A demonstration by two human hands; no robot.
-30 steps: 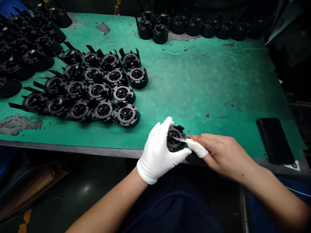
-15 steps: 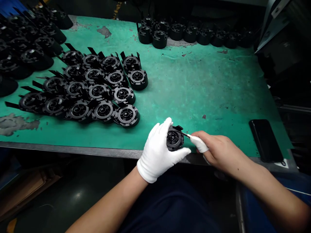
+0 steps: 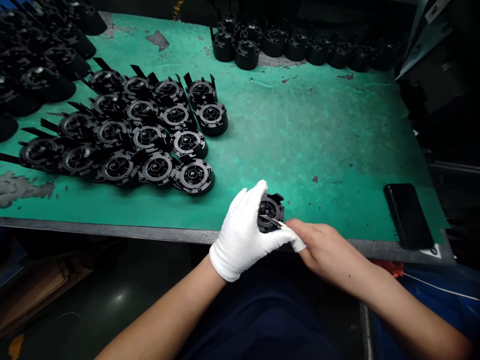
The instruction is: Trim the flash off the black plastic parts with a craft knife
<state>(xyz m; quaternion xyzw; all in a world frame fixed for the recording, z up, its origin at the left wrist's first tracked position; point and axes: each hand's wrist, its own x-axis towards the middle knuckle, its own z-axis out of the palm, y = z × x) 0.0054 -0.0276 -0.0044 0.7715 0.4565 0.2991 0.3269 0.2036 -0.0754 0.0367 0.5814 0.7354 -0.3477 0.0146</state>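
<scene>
My left hand [image 3: 242, 232], in a white glove, is wrapped round a round black plastic housing [image 3: 275, 204] at the front edge of the table. Its ribbed, ringed face is turned up, and my fingers and palm cover its left side. From the right, my right hand [image 3: 322, 242] grips a slim knife [image 3: 273, 220] with a metal blade and a white-wrapped handle. The blade lies across the housing's face, its tip near the middle. The left thumb stretches along the near side, close to the handle.
Several similar black housings [image 3: 155, 167] stand in rows on the green tabletop [image 3: 300, 135] at left, some with upright tabs. More housings [image 3: 247, 54] line the back edge. A black phone [image 3: 408, 215] lies at the right. A blue container [image 3: 442, 285] stands below the table.
My right hand has moved left and slightly down. The knife's blade has gone from the housing's upper right rim to across its face. My left hand keeps its hold.
</scene>
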